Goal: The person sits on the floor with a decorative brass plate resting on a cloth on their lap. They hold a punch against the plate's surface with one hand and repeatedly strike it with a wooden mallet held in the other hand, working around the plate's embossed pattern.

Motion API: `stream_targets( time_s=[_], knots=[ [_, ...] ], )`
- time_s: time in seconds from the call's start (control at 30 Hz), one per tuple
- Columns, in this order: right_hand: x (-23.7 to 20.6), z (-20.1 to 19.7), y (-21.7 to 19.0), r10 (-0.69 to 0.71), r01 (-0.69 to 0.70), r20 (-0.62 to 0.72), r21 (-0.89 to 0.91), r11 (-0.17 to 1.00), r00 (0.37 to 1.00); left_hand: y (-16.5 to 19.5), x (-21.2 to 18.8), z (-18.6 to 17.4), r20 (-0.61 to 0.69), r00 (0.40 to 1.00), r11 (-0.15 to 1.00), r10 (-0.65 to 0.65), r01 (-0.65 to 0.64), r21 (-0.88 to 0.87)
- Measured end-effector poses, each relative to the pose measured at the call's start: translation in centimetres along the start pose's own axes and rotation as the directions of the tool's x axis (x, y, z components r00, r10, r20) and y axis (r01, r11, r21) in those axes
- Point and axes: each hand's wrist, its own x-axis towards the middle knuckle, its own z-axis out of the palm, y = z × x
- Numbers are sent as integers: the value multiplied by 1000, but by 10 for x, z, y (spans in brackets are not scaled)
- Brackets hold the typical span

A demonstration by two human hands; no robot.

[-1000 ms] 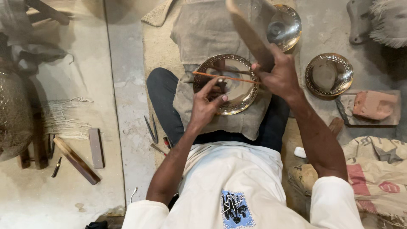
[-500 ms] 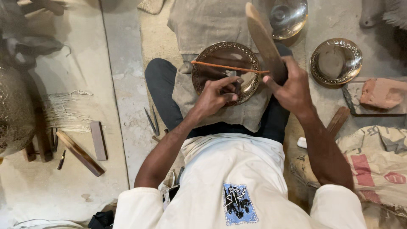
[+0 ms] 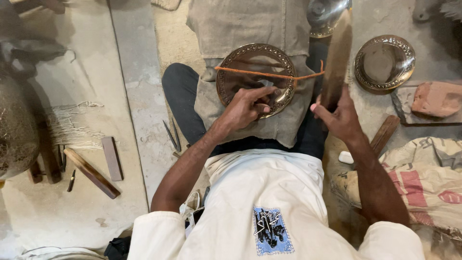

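Observation:
A round engraved brass plate (image 3: 240, 60) lies on a grey cloth (image 3: 269, 127) over my lap. A thin orange cord (image 3: 288, 75) stretches across the plate. My left hand (image 3: 246, 107) rests on the plate's lower part, its fingers pinched on a small metal punch (image 3: 265, 83) that stands on the plate's surface. My right hand (image 3: 339, 118) is just right of the plate and grips a long flat wooden beater (image 3: 337, 55), which is held nearly upright above the cloth's right edge.
A second brass plate (image 3: 385, 62) and a reddish block (image 3: 435, 98) lie at the right, and a shiny metal bowl (image 3: 323, 17) sits at the top. A printed sack (image 3: 426, 178) is at lower right. Wooden pieces (image 3: 91, 173) and a large metal vessel (image 3: 17, 130) stand at the left. Thin tools (image 3: 171, 135) lie beside my leg.
My right hand has drawn back to the right and towards me, swinging the wooden beater from a left-leaning tilt to nearly upright. My left hand has stayed on the plate.

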Motion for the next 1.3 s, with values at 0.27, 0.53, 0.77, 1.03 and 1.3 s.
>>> stream_targets(
  time_s=[0.27,0.53,0.77,1.03,1.3],
  knots=[
    [-3,3,-4,-121,161,106,-634,757,987,0,-2,-1,8,999,999,-38,37,21],
    [8,-5,-16,-201,229,112,-554,801,973,-13,-11,11,-166,986,998,-19,10,-54],
    [34,-13,-30,-129,233,236,-494,838,963,-13,-10,13,-201,980,999,-1,-6,-38],
    [34,-12,-39,-80,228,270,-579,783,959,-12,-11,15,-200,979,999,-30,27,-17],
    [29,-6,-43,-154,199,141,-411,890,978,-14,-11,14,-196,979,998,-51,41,-55]
  ],
)
